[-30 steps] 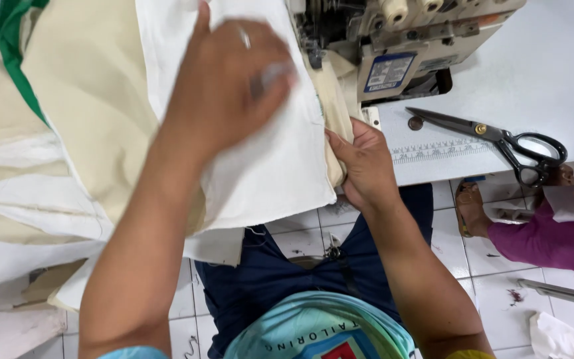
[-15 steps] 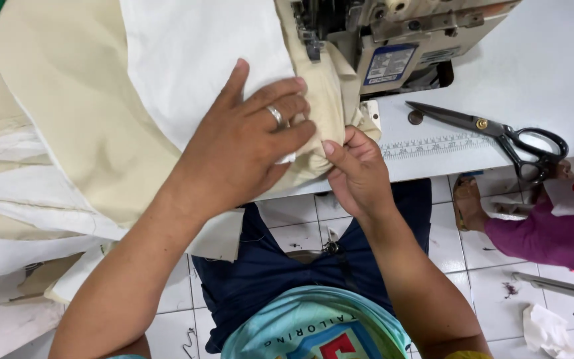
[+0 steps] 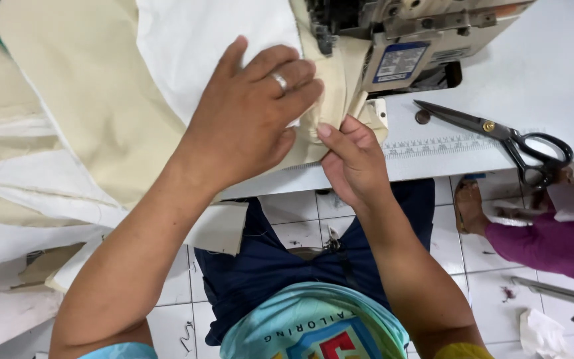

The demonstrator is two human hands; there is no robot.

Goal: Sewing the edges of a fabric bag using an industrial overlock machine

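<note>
Since a second ago the left hand (image 3: 250,113) has slid from far up the cream fabric (image 3: 88,100) to lie flat, fingers spread, beside the right hand (image 3: 353,159), which pinches the folded edge on the tabletop (image 3: 553,60) just before the sewing machine (image 3: 406,40).

Bare forearms, silver ring (image 3: 279,81) on left hand (image 3: 247,119), turquoise printed shirt (image 3: 313,326), navy trousers (image 3: 267,266)
</note>
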